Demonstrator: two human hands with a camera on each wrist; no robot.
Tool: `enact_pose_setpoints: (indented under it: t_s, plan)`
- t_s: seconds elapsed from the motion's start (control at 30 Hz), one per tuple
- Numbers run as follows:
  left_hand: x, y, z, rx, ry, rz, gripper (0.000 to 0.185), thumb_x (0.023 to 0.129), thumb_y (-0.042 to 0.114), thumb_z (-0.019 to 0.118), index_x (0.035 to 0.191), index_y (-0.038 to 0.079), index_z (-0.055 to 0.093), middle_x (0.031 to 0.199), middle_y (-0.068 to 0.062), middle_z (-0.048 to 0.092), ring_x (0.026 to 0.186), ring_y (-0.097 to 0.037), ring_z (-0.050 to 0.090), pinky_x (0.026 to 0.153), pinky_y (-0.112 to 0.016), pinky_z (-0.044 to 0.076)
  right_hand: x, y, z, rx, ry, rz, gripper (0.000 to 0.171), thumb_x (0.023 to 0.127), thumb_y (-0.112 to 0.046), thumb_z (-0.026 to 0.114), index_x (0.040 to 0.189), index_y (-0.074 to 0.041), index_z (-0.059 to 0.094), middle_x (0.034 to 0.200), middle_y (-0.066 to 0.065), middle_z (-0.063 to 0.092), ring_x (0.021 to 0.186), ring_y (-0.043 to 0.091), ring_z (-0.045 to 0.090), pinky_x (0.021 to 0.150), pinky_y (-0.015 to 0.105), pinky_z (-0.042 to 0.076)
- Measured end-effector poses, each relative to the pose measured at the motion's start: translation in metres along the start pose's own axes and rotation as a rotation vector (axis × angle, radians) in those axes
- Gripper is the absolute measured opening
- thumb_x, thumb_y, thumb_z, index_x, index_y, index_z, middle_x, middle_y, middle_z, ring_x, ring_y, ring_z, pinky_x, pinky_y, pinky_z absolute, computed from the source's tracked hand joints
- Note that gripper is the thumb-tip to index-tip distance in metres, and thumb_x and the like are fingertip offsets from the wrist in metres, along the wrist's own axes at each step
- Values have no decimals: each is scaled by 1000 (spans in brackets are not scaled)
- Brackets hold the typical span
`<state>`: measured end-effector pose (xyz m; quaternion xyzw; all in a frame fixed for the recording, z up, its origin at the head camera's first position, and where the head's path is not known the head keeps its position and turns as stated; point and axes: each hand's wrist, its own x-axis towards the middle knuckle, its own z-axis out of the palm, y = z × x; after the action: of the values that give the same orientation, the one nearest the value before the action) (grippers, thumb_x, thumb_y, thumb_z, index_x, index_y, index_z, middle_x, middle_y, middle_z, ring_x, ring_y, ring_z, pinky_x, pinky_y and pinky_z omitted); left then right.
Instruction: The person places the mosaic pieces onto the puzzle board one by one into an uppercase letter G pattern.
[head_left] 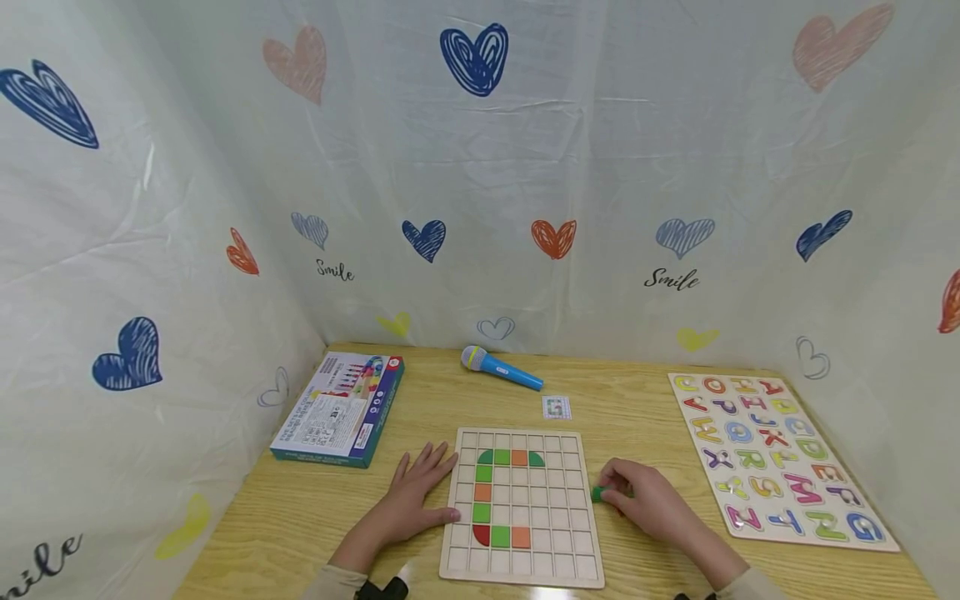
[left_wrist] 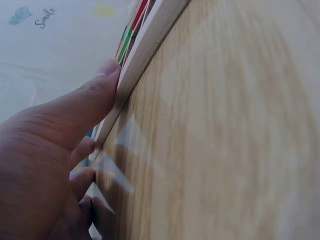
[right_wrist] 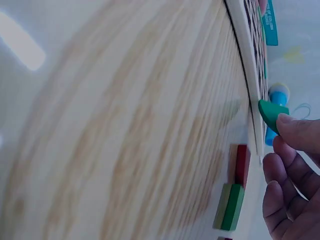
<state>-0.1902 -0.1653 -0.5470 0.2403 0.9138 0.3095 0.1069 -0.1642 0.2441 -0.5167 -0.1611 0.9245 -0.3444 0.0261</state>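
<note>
A wooden grid board [head_left: 539,556] lies between the hands. Colored pieces fill part of its grid: a row near the top, a column down the left, and a short row below that begins with a red quarter-round [head_left: 482,535]. My left hand [head_left: 405,504] rests with spread, straight fingers at the board's left edge, its thumb [left_wrist: 95,95] touching the rim. Just off the right edge, my right hand [head_left: 648,500] pinches a green quarter-round piece [right_wrist: 271,115] between thumb and fingers. Below that hand, a red block [right_wrist: 242,165] and a green block [right_wrist: 233,207] lie on the table.
A small pattern card [head_left: 557,407] lies behind the board, with a blue toy microphone [head_left: 510,372] farther back. At left sits a boxed game [head_left: 337,412]; at right lies an alphabet puzzle board [head_left: 780,467]. A heart-printed curtain [head_left: 615,167] encloses the table.
</note>
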Motion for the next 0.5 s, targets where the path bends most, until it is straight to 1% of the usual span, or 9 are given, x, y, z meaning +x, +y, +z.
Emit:
enact_pose_setpoints:
  t_s: [0.13,0.23,0.33,0.5]
  plan:
    - [0,0,0,-7,-2,0,89,90,60,68,160,15,36,168,-12,21,155,-40,7,121,-64,-6,1,-7,3,62,16,-21,7,94,-19,74,94,-22,68,81,-13,60,73,2,53,63,21,48]
    - [0,0,0,-4,-3,-2,89,90,60,68,160,15,36,168,-12,21,155,-39,7,121,-64,-6,2,-12,7,102,2,-39,6,94,-18,74,96,-21,69,82,-13,61,73,2,54,63,21,49]
    - [0,-1,0,6,-2,-3,89,90,61,68,160,16,36,168,-12,21,155,-39,7,121,-64,-6,3,-19,13,148,-42,-56,5,95,-17,73,97,-19,69,82,-11,61,72,2,53,63,21,48]
    - [0,0,1,4,0,-2,89,90,60,68,160,15,36,168,-12,21,155,-40,7,121,-64,-6,5,-31,27,221,-134,-55,5,96,-15,71,95,-20,69,80,-11,61,71,3,54,62,21,48]
